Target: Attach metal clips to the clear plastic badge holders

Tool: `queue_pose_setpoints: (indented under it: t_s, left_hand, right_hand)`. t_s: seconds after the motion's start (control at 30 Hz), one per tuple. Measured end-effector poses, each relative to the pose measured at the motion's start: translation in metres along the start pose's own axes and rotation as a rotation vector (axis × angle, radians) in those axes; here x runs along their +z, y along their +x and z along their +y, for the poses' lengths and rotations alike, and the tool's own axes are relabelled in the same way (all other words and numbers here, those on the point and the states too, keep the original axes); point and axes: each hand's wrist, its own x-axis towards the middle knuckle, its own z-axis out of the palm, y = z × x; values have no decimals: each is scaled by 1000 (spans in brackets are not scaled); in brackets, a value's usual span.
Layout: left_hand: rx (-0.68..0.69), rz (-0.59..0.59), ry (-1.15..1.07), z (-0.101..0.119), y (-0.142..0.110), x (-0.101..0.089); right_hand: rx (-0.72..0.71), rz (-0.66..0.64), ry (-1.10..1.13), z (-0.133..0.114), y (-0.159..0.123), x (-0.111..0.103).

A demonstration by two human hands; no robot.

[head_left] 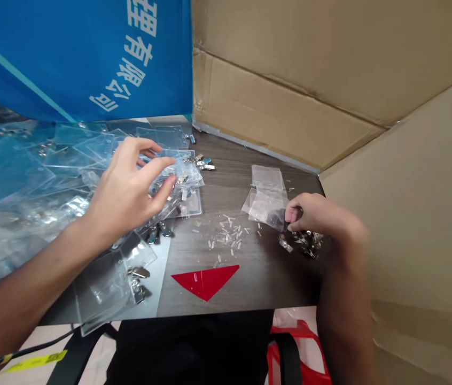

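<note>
My left hand [130, 187] hovers with fingers apart over a wide, overlapping pile of clear plastic badge holders [5, 166], many with metal clips. It holds nothing. On the right, a small stack of clear plastic sleeves [266, 195] lies on the table. My right hand [314, 215] has thumb and fingers pinched together at the stack's near right corner, closed on a sleeve. Just below that hand is a heap of metal clips [309, 245], partly hidden by the wrist. Several small clear plastic strips [232, 235] are scattered between the hands.
A red triangular piece [207, 280] lies near the front edge of the dark wooden table [226, 160]. Cardboard [282, 101] walls off the back and right. A blue printed panel [90, 59] stands at the back left. Below are a chair armrest [286, 353] and something red.
</note>
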Motion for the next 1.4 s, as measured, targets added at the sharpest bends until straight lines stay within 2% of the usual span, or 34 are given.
queue_pose_setpoints:
  t_s: [0.1,0.23,0.33,0.4,0.6,0.73,0.83,0.97,1.1,1.27,1.33,1.4]
  left_hand:
    - [16,0,-59,2,-5,4]
    - [76,-2,-75,4,-10,11]
    - [142,31,-77,8,-12,15]
    - [177,34,-82,11,-13,16]
    - [223,33,-143,19,-14,18]
    - [214,9,-181,18,-13,16]
    - [194,-18,-210,18,-12,9]
    - [225,-71,-261,23,-11,2]
    - [250,-142,-367,33,-15,6]
    - [280,-198,-433,43,-27,17]
    - [277,-186,-482,45,-31,19]
    - [265,-168,-520,46,-35,19]
  right_hand:
    - [-15,62,9,4,-2,-3]
    - [-76,211,64,11,0,-7]
    - [-92,341,94,10,2,-7]
    - [-101,380,87,6,3,-6]
    - [-193,405,218,-4,9,-2]
    - [-168,395,352,-6,16,5]
    - [-203,380,464,-6,17,9]
    - [-277,433,564,-9,13,6]
    - [-326,492,641,-10,16,6]
    - [-357,528,637,-14,25,15]
    - [-317,526,549,-20,25,19]
    - [-276,529,370,-27,22,22]
